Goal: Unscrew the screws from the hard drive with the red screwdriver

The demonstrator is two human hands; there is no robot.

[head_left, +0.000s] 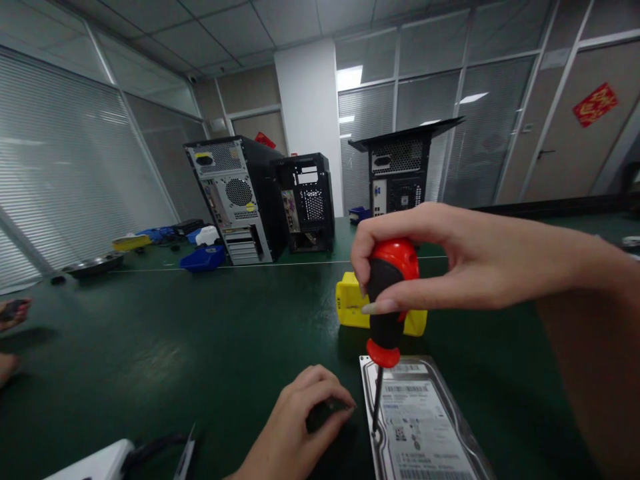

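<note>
A red-and-black screwdriver [387, 293] stands nearly upright in my right hand [450, 257], whose fingers and thumb wrap its handle. Its shaft slants down, with the tip on a screw at the left edge of a hard drive [420, 427]. The drive lies flat with its printed label up. Just left of the drive, my left hand [305, 420] rests on the table with thumb and fingertips pinched together; whatever is between them, if anything, is too small to make out. Behind the screwdriver sits a yellow bin [353, 303], partly covered by my right hand.
Computer cases [235, 200] stand at the back of the green table [225, 333], with a blue bin [203, 259] beside them. A metal tray [95, 265] is at the far left. At the left edge, another person's hand [7, 367] shows. A white object [95, 463] lies in front.
</note>
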